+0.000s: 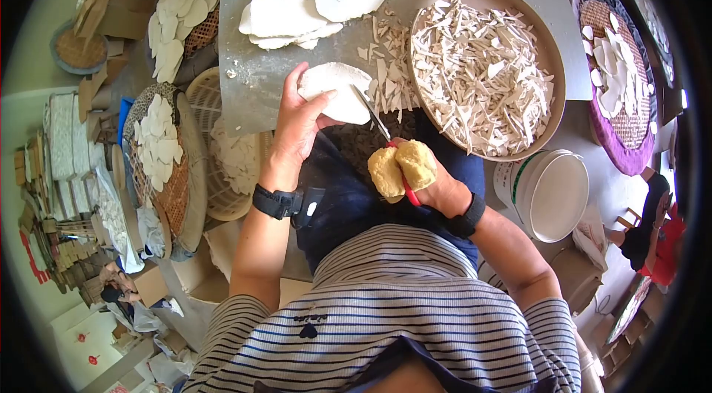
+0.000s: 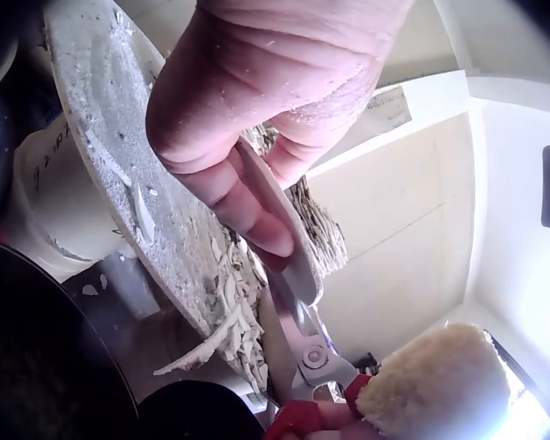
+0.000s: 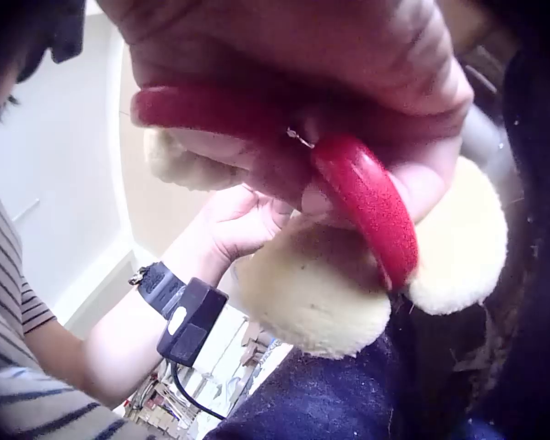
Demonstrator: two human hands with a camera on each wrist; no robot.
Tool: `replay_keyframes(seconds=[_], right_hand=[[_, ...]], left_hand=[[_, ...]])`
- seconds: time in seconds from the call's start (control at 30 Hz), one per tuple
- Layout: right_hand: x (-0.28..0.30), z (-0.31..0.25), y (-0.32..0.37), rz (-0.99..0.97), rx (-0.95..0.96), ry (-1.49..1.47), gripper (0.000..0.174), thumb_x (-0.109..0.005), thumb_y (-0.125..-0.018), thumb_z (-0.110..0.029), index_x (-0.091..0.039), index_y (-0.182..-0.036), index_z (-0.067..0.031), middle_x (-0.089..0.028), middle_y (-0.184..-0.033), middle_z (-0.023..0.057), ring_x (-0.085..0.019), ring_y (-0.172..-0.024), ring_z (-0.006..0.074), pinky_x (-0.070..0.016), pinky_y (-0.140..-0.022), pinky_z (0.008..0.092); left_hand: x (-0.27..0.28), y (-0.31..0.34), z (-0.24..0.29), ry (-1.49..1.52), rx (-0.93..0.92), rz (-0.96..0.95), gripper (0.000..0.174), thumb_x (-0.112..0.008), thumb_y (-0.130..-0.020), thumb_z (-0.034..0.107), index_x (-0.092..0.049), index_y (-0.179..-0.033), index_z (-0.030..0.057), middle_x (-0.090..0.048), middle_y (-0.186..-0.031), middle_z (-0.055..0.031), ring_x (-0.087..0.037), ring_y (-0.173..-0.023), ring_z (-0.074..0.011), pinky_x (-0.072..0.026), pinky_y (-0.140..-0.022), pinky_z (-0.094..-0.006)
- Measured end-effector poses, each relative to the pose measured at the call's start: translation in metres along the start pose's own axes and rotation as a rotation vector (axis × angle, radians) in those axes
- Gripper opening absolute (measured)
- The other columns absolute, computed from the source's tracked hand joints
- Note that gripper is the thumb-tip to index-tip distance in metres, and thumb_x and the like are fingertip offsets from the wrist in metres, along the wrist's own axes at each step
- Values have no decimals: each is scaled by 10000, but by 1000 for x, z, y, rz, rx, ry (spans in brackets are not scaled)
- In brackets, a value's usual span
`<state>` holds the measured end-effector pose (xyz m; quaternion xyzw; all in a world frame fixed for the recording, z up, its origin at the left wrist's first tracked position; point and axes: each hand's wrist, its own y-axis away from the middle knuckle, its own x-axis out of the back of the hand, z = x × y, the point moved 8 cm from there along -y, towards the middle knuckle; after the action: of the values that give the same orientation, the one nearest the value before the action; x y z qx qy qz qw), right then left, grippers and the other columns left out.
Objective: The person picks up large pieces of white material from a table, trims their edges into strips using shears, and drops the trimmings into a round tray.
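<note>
My left hand point(image 1: 295, 120) pinches a flat, white, rounded piece point(image 1: 335, 89) between thumb and fingers near the table's front edge. In the left wrist view the piece point(image 2: 298, 270) appears edge-on, thin and stiff, with fingers on both faces. My right hand point(image 1: 449, 190) grips red-handled scissors point(image 3: 371, 202), its fingers through the handles. Yellow foam pads point(image 1: 415, 163) wrap around the fingers beside the handles. The scissor blades point(image 1: 377, 117) reach up to the right edge of the white piece. In the left wrist view, the blades point(image 2: 293, 316) meet its lower rim.
A round tray point(image 1: 556, 81) of white trimmings overhangs the grey table's point(image 1: 248, 100) front right. Larger white pieces point(image 1: 289, 11) lie stacked at the back left; loose scraps point(image 1: 389, 67) lie between. A white bucket point(image 1: 560, 196) stands at right. Baskets with more pieces point(image 1: 159, 144) are at left.
</note>
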<state>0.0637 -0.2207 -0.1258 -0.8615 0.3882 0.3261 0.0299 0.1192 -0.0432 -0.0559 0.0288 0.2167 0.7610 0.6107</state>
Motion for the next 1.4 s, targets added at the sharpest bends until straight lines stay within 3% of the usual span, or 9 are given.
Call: replay_keyframes(seconds=[0.13,0.3,0.5,0.57,0.77,0.9,1.0,1.2,1.4], right_hand=[[-18,-45,3,-56,171,799,292,-641,-759,-34,-487,-1006,-17,-563,-876,104,-559,-793,236,-451,-709,311],[-17,-54,8,-81,369,1002,187,-613,-758,-74,-531,-921,-32,-538,-843,139,-562,-776,318,-474,-688,343],[-34,-53,-3,-98,221,653,362,-630,-790,-121,-503,-1121,-45,-554,-1067,108,-536,-1003,251,-418,-876,323],[-38,-46,-6,-202,9,637,495,-647,-817,-186,-454,-1257,-66,-491,-1251,80,-470,-1153,210,-342,-1011,321],[-29,-15,-13,-153,17,205,312,-529,-906,-156,-488,-1210,-96,-516,-1224,64,-496,-1123,190,-369,-997,314],[-39,-13,-11,-213,-150,-1031,315,-562,-890,-151,-485,-1190,-93,-543,-1179,60,-522,-1085,178,-391,-979,313],[-37,-36,-7,-112,86,-27,245,-463,-925,-87,-471,-1166,-47,-564,-1105,90,-543,-1050,218,-426,-951,336],[-20,-13,-3,20,108,-363,245,-469,-921,-66,-480,-1164,-39,-563,-1112,90,-559,-1029,185,-445,-930,326],[-21,-31,-5,0,136,495,219,-530,-878,-72,-528,-1096,-49,-595,-1038,85,-579,-983,197,-467,-856,319]], left_hand=[[1,0,3,39,-21,63,585,-567,-838,11,-277,-1343,61,-512,-1162,-127,-594,-986,-230,-552,-762,-350],[7,-7,30,29,-237,-24,339,-549,-845,-7,-516,-1179,45,-563,-1169,-141,-551,-1083,-216,-452,-929,-339],[-16,21,65,-590,-875,72,155,-639,-757,7,-698,-868,99,-450,-1328,-150,-437,-1227,-262,-390,-997,-355],[-21,25,61,-654,-908,48,145,-662,-743,35,-707,-849,122,-407,-1363,-156,-421,-1241,-299,-378,-1006,-367],[-20,26,49,-729,-920,38,119,-674,-735,57,-708,-835,112,-423,-1352,-163,-428,-1238,-303,-368,-1012,-374],[-25,25,52,-729,-907,8,109,-646,-753,29,-700,-828,88,-420,-1356,-169,-421,-1245,-301,-371,-1007,-373],[-23,22,48,-695,-867,12,114,-672,-737,56,-707,-833,107,-421,-1355,-169,-422,-1245,-303,-365,-1014,-371],[-22,26,48,-718,-842,105,196,-646,-733,-9,-672,-906,80,-541,-1221,-143,-489,-1164,-276,-418,-941,-344],[9,18,12,-104,-308,209,422,-584,-833,-4,-373,-1198,-31,-627,-1008,-145,-601,-889,-125,-481,-771,-237]])
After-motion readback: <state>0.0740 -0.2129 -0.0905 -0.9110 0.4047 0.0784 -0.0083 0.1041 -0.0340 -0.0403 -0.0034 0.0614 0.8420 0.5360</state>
